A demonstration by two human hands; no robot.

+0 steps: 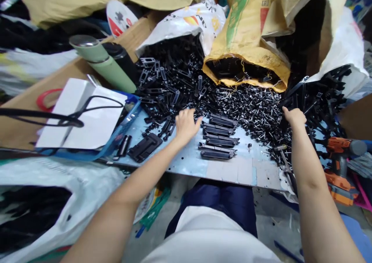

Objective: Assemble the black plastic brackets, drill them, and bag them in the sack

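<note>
My left hand [186,123] reaches over the light blue work board [186,160] into a heap of small black plastic parts [171,88]; its fingers curl down onto the parts. My right hand [294,116] is pushed into the pile of long black parts [322,100] at the right, fingers closed around something hidden. Between my hands lies a short row of assembled black strips [219,137]. Behind them spreads a mass of small metal pins and screws [252,108].
Open sacks [247,34] spill parts at the back. A green flask [101,61] and a blue tray with white paper [87,119] stand left. An orange drill [337,154] lies right. A hammer [286,164] rests near the board's right edge. Two black brackets [143,146] lie front left.
</note>
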